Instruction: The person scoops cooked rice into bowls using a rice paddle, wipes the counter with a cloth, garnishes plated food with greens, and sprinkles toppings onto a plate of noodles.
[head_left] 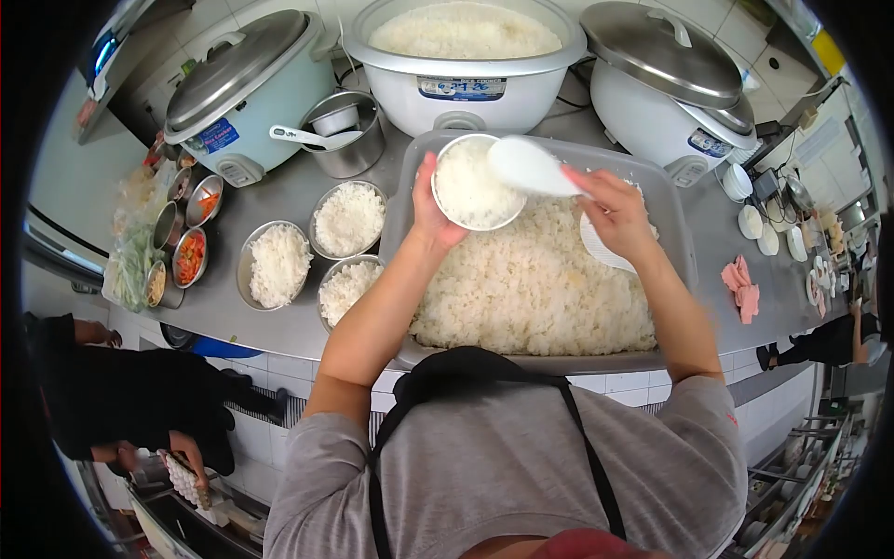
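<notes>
My left hand (436, 207) is wrapped round the side of a white bowl (475, 184) filled with rice, raised over the upper left part of a grey tub (684, 219). In my right hand (615, 210) is a white paddle (533, 168), its blade touching or just above the bowl's right rim. Loose rice (535, 289) fills much of the tub below. A white round dish or lid (605, 244) lies on that rice, partly behind my right hand. Three bowls of rice (349, 219) stand left of the tub.
Behind the tub is an open rice cooker (466, 88) with rice, flanked by two lidded cookers (242, 93). A metal pot (349, 154) holds another paddle. Vegetable bowls (191, 256) stand left, a pink cloth (741, 289) right. A person in black (140, 382) is at far left.
</notes>
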`<state>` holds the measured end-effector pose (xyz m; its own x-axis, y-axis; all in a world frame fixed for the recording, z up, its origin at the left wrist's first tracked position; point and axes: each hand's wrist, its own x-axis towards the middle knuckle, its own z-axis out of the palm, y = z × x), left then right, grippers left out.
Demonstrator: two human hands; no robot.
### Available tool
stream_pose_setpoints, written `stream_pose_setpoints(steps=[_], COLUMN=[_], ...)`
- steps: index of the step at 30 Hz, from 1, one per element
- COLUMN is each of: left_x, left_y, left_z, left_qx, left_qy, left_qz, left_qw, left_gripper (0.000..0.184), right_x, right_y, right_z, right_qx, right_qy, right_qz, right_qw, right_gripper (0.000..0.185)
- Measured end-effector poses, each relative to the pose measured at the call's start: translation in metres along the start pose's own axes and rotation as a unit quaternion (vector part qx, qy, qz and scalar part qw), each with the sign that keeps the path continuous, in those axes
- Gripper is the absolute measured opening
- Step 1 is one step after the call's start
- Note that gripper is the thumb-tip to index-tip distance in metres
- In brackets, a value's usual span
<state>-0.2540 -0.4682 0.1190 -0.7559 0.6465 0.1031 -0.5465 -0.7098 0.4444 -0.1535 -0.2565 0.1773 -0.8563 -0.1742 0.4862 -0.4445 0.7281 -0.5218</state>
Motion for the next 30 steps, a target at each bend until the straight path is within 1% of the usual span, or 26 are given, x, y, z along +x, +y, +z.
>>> stream_pose_setpoints(steps=[1,2,4,6,7,8,9,10,11,12,13,14,15,16,18,20,21,22,23,24,26,27,28,30], left_x=[0.000,0.001,-0.001,-0.001,-0.001,0.000,0.000,0.001,0.002,0.001,0.001,0.001,-0.001,-0.001,0.004,0.004,0.004,0.003,0.002,0.001,0.002,0.002,0.003,0.001], left_y=[0.001,0.002,0.001,-0.001,-0.002,-0.003,-0.005,-0.007,-0.010,-0.013,-0.014,-0.015,-0.015,-0.013,-0.010,-0.008,-0.008,-0.008,-0.007,-0.007,-0.006,-0.005,-0.004,-0.003], left_z=[0.002,0.002,0.000,0.002,0.002,0.002,0.001,0.000,0.000,-0.001,-0.001,-0.001,-0.003,-0.003,-0.004,-0.002,-0.003,-0.004,-0.005,-0.007,-0.009,-0.005,-0.003,-0.001], left_qx=[-0.003,-0.001,-0.040,-0.052,-0.065,-0.064,-0.074,-0.084,-0.083,-0.066,-0.049,-0.049,-0.055,-0.061,-0.064,-0.050,-0.054,-0.059,-0.062,-0.063,-0.070,-0.070,-0.072,-0.074], left_qy=[0.017,0.016,0.051,0.053,0.058,0.057,0.069,0.081,0.079,0.075,0.068,0.066,0.093,0.115,0.074,0.082,0.072,0.095,0.120,0.117,0.115,0.131,0.127,0.126], left_qz=[0.011,0.010,0.045,0.051,0.059,0.057,0.076,0.094,0.089,0.098,0.108,0.104,0.101,0.098,0.102,0.108,0.111,0.106,0.102,0.112,0.092,0.086,0.101,0.073], left_qw=[1.000,1.000,0.997,0.996,0.995,0.995,0.992,0.989,0.989,0.990,0.991,0.991,0.989,0.987,0.990,0.990,0.990,0.988,0.986,0.985,0.987,0.985,0.984,0.987], left_gripper=[0.080,0.080,0.083,0.083,0.083,0.083,0.082,0.080,0.080,0.077,0.074,0.074,0.073,0.072,0.072,0.071,0.071,0.071,0.071,0.071,0.071,0.071,0.071,0.071], right_x=[-0.005,-0.012,-0.023,-0.025,-0.031,-0.030,-0.025,-0.021,-0.025,-0.029,-0.027,-0.025,-0.025,-0.021,0.004,0.043,0.067,0.094,0.122,0.144,0.180,0.188,0.201,0.215], right_y=[0.000,0.003,-0.006,-0.025,-0.016,-0.017,-0.026,-0.034,-0.041,-0.047,-0.047,-0.049,-0.049,-0.043,-0.017,0.010,0.058,0.068,0.105,0.131,0.199,0.222,0.239,0.253], right_z=[0.003,0.009,0.015,0.020,0.030,0.034,0.040,0.048,0.063,0.076,0.080,0.082,0.081,0.073,0.037,-0.017,-0.044,-0.075,-0.107,-0.134,-0.180,-0.193,-0.202,-0.202], right_qx=[0.001,-0.001,-0.002,0.057,0.168,0.168,0.229,0.286,0.167,0.041,0.039,0.037,0.035,0.028,0.091,-0.042,-0.164,-0.285,-0.444,-0.469,-0.506,-0.510,-0.512,-0.480], right_qy=[0.002,-0.013,-0.026,0.000,0.035,0.037,0.051,0.066,0.079,0.089,0.094,0.080,0.065,0.069,0.094,0.142,0.163,0.166,0.155,0.173,0.179,0.176,0.173,0.152], right_qz=[-0.001,0.013,0.030,0.068,0.181,0.183,0.270,0.354,0.214,0.068,0.070,0.050,0.031,0.032,0.105,0.111,0.029,0.056,0.078,0.064,0.111,0.152,0.190,0.304], right_qw=[1.000,1.000,0.999,0.996,0.968,0.968,0.934,0.888,0.959,0.993,0.992,0.995,0.997,0.997,0.986,0.983,0.972,0.942,0.879,0.864,0.836,0.828,0.819,0.809], right_gripper=[0.051,0.049,0.047,0.041,0.043,0.043,0.046,0.049,0.050,0.050,0.050,0.049,0.047,0.047,0.047,0.037,0.025,0.020,0.018,0.020,0.025,0.025,0.026,0.027])
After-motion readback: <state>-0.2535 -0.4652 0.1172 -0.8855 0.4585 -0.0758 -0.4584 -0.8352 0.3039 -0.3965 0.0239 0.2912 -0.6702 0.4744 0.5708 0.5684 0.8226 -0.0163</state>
